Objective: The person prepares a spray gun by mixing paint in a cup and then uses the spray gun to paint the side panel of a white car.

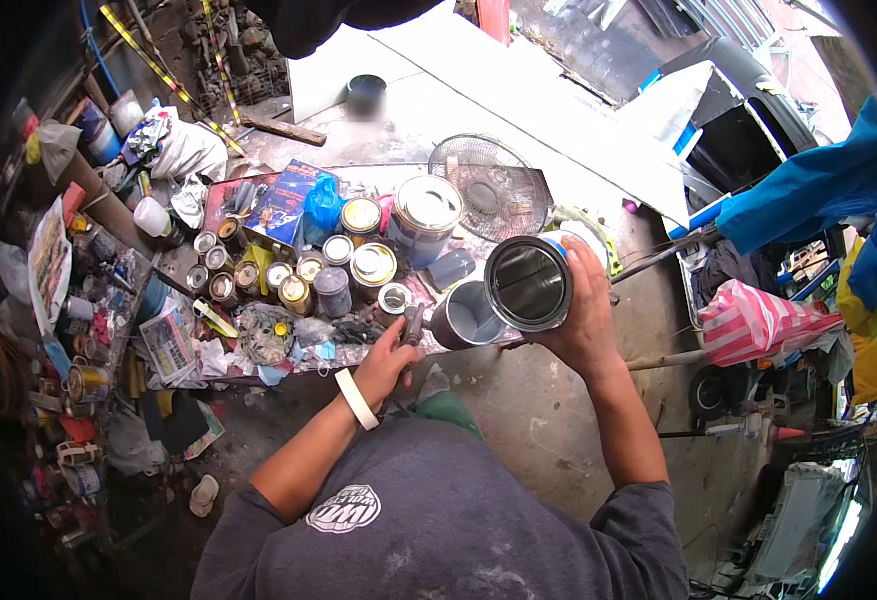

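Observation:
My right hand [585, 305] is closed round the side of an open paint can [528, 283], raised and tilted so its dark, glossy inside shows. Just left of that can is a grey metal cup [466, 318] with a pale inside, at the near edge of the table. My left hand [386, 370] is closed on a grey handle [413, 324] that appears to belong to this cup. A cream band [356, 400] circles my left wrist. Close beyond the left hand stands a small open tin [394, 298]. Whether anything flows between can and cup cannot be made out.
Several small tins [295, 293] crowd the table's left half, beside a blue box [293, 200]. Behind them stand a large paint can [428, 205] and a round wire fan guard [488, 185]. A dark bowl [366, 92] sits farther back. A striped bag [758, 322] hangs at right.

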Action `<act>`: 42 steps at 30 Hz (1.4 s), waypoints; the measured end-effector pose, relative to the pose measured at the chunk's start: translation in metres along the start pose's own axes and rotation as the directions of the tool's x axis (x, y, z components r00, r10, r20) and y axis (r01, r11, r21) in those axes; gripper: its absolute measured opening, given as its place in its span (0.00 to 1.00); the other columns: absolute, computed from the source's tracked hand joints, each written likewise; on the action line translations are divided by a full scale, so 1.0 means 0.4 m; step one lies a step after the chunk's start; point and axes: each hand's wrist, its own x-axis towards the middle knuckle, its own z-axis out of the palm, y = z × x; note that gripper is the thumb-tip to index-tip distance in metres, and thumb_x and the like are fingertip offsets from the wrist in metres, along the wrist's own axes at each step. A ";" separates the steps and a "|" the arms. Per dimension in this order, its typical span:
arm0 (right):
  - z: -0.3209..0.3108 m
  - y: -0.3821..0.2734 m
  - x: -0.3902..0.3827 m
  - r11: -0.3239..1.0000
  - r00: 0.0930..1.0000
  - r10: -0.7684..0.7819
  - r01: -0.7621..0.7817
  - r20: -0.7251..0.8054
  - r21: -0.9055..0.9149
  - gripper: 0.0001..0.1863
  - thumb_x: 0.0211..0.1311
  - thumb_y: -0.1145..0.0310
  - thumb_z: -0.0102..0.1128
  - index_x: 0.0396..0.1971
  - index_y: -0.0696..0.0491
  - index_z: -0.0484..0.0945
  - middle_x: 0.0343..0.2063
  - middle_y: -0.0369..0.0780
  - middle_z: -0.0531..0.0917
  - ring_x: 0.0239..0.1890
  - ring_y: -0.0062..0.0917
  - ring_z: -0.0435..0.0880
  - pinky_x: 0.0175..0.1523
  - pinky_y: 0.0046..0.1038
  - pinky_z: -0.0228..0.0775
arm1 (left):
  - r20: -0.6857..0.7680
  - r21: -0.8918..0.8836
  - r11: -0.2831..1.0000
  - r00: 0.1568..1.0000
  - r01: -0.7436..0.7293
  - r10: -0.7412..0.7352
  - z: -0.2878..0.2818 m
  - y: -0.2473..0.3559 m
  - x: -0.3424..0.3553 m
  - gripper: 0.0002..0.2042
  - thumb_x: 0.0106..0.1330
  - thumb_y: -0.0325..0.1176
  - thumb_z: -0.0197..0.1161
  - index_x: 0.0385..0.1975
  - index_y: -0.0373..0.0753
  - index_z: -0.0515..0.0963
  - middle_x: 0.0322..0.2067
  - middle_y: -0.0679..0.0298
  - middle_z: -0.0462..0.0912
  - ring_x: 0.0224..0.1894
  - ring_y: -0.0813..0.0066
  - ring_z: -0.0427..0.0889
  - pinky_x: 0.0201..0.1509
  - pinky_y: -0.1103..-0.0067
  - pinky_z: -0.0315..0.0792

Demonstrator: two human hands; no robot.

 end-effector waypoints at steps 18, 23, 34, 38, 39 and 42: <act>-0.045 -0.023 0.044 0.993 0.996 -0.083 0.080 -0.036 -0.091 0.57 0.37 0.60 0.81 0.66 0.54 0.52 0.63 0.52 0.65 0.65 0.49 0.66 0.68 0.55 0.55 | 0.024 -0.034 0.999 0.999 -0.024 0.025 0.023 0.065 -0.031 0.39 0.61 0.31 0.60 0.72 0.31 0.49 0.30 0.64 0.74 0.25 0.78 0.72 0.30 0.82 0.67; -0.047 -0.029 0.048 0.991 0.995 -0.092 0.087 -0.039 -0.098 0.56 0.38 0.58 0.81 0.66 0.53 0.52 0.63 0.52 0.65 0.65 0.49 0.66 0.68 0.55 0.55 | 0.022 -0.032 0.999 0.999 -0.023 0.024 0.017 0.064 -0.033 0.39 0.62 0.31 0.59 0.72 0.31 0.48 0.30 0.64 0.75 0.26 0.78 0.72 0.30 0.82 0.67; -0.049 -0.041 0.051 0.991 0.996 -0.084 0.080 -0.030 -0.110 0.56 0.39 0.57 0.80 0.66 0.54 0.53 0.63 0.52 0.65 0.65 0.49 0.66 0.69 0.55 0.55 | 0.024 -0.007 1.000 0.999 -0.020 0.020 0.010 0.073 -0.040 0.39 0.62 0.31 0.59 0.72 0.31 0.47 0.31 0.64 0.75 0.27 0.78 0.72 0.32 0.82 0.67; -0.049 -0.046 0.048 0.991 0.997 -0.074 0.071 -0.023 -0.113 0.55 0.38 0.58 0.80 0.66 0.54 0.54 0.63 0.52 0.65 0.65 0.49 0.66 0.69 0.55 0.54 | 0.028 -0.009 1.000 0.999 -0.024 0.024 0.009 0.072 -0.043 0.39 0.62 0.31 0.59 0.72 0.31 0.47 0.31 0.64 0.75 0.27 0.78 0.72 0.32 0.82 0.67; -0.048 -0.047 0.047 0.991 0.997 -0.074 0.071 -0.024 -0.115 0.55 0.38 0.58 0.80 0.66 0.54 0.54 0.63 0.52 0.65 0.65 0.49 0.66 0.69 0.55 0.54 | 0.028 -0.008 1.000 0.999 -0.024 0.025 0.008 0.071 -0.043 0.39 0.62 0.31 0.59 0.72 0.31 0.47 0.31 0.64 0.75 0.27 0.78 0.72 0.32 0.82 0.67; -0.046 -0.048 0.048 0.992 0.997 -0.077 0.073 -0.032 -0.106 0.56 0.38 0.58 0.80 0.66 0.54 0.54 0.63 0.52 0.65 0.65 0.49 0.66 0.69 0.55 0.54 | 0.030 -0.023 0.999 0.999 -0.027 0.028 0.005 0.065 -0.038 0.43 0.59 0.32 0.61 0.72 0.29 0.45 0.33 0.63 0.75 0.26 0.80 0.70 0.27 0.82 0.67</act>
